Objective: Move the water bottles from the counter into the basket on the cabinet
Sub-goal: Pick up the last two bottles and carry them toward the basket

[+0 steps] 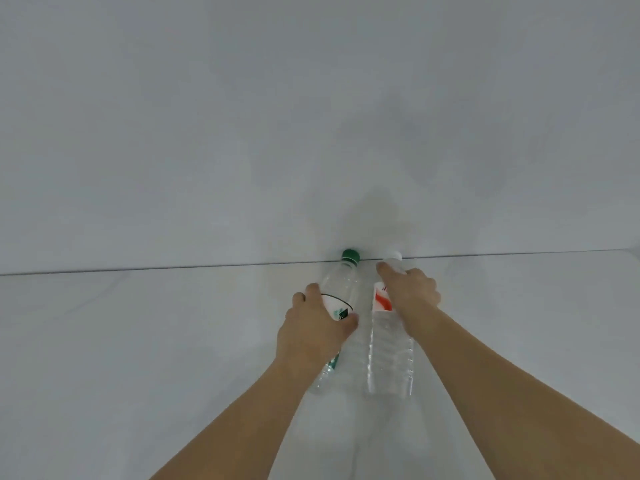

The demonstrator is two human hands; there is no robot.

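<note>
Two bottles are stood side by side on the counter [138, 341], against the wall [311, 116] at 12 o'clock. Between the green-cap bottle [341, 289] and the white-cap bottle [389, 358] only a narrow gap is left. Passage at 12 o'clock is barred by the wall. Bare counter is seen at 9 and 3 o'clock. At 6 o'clock the approach is taken up by both forearms.
</note>
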